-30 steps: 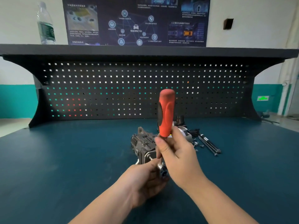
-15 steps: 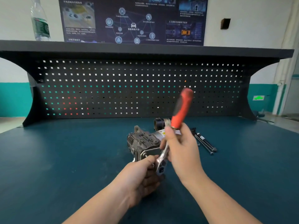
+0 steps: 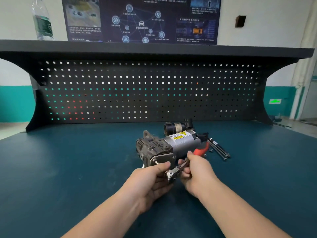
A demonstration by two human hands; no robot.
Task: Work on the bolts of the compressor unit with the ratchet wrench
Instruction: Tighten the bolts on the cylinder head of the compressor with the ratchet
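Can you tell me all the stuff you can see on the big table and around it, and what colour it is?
compressor unit: one, grey and silver with a yellow label, middle of the table
ratchet wrench: one, red handle and shiny metal head, at the near end of the compressor unit
black cylinder part: one, black, just behind the compressor unit
long bolts: a few, dark, lying right of the compressor unit
table: one, dark teal top
pegboard: one, black, along the back of the table
water bottle: one, clear with a green label, on the shelf at top left
poster: one, dark blue, on the wall
left hand: one, at the wrench head
right hand: one, gripping the wrench handle
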